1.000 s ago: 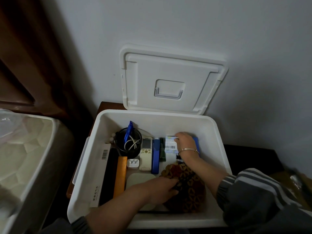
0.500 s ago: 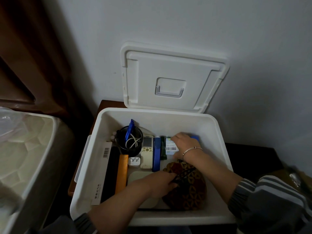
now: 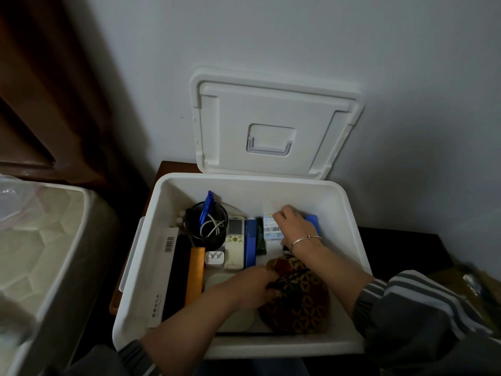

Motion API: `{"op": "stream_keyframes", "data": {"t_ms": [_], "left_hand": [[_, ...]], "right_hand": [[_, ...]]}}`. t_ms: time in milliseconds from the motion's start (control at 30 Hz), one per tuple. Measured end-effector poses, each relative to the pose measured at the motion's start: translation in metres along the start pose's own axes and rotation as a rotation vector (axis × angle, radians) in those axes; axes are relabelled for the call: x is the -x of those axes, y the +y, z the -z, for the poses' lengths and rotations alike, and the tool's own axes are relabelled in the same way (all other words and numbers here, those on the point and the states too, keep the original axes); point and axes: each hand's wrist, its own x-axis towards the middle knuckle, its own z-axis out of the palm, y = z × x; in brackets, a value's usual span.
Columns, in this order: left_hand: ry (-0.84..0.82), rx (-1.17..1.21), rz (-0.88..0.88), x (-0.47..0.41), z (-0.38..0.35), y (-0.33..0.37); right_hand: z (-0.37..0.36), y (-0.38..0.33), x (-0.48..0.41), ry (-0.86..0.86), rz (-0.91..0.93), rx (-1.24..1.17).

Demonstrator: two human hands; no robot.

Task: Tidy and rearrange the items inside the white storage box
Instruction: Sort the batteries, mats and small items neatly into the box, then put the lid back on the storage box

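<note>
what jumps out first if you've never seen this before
Two hands deep in an open white storage box: the left hand grips a dark patterned pouch at the front, the right hand holds a small barcoded box at the back. The lid leans against the wall behind, and a black cup with a blue pen stands back left.

The white storage box [image 3: 344, 226] is smooth, matt plastic, and so is the lid [image 3: 271, 104] propped behind it. Inside the box, the patterned pouch [image 3: 301, 305] at the near right is soft woven cloth. The remote control [image 3: 235, 241] at the back is dull cream plastic, and the small carton [image 3: 271, 229] beside it is printed card. A bracelet [image 3: 302, 240] over the box is shiny metal. The table [image 3: 176, 167] beneath is brown wood.
</note>
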Motion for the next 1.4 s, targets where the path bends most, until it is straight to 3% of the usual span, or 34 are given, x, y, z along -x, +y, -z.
{"op": "stream_keyframes", "data": {"t_ms": [200,400,567,767,867,1000,1133,1233,1400], "left_hand": [[0.050,-0.046,-0.012,0.002,0.002,-0.002],[0.127,-0.039,-0.015,0.017,0.016,0.005],[0.383,-0.020,0.026,0.052,0.042,0.003],[0.806,0.082,0.096,0.080,0.104,-0.003],[0.989,0.091,0.165,0.072,0.140,-0.006],[1.083,0.113,0.215,0.044,0.177,-0.017],[1.049,0.148,0.348,0.004,0.203,-0.038],[1.019,0.233,0.433,-0.024,0.214,-0.055],[0.989,0.404,0.466,-0.058,0.230,-0.076]], "right_hand": [[0.024,0.001,0.015,0.028,-0.072,-0.067],[0.059,0.019,0.062,0.267,-0.088,-0.275],[0.074,0.046,0.105,0.593,-0.081,-0.490],[0.096,0.081,0.108,0.790,-0.293,-0.600],[0.106,0.095,0.088,0.774,-0.339,-0.642],[0.111,0.106,0.043,0.662,-0.420,-0.719],[0.110,0.111,-0.005,0.501,-0.575,-0.969],[0.104,0.111,-0.034,0.472,-0.680,-1.163],[0.095,0.116,-0.070,0.479,-0.766,-1.217]]}}
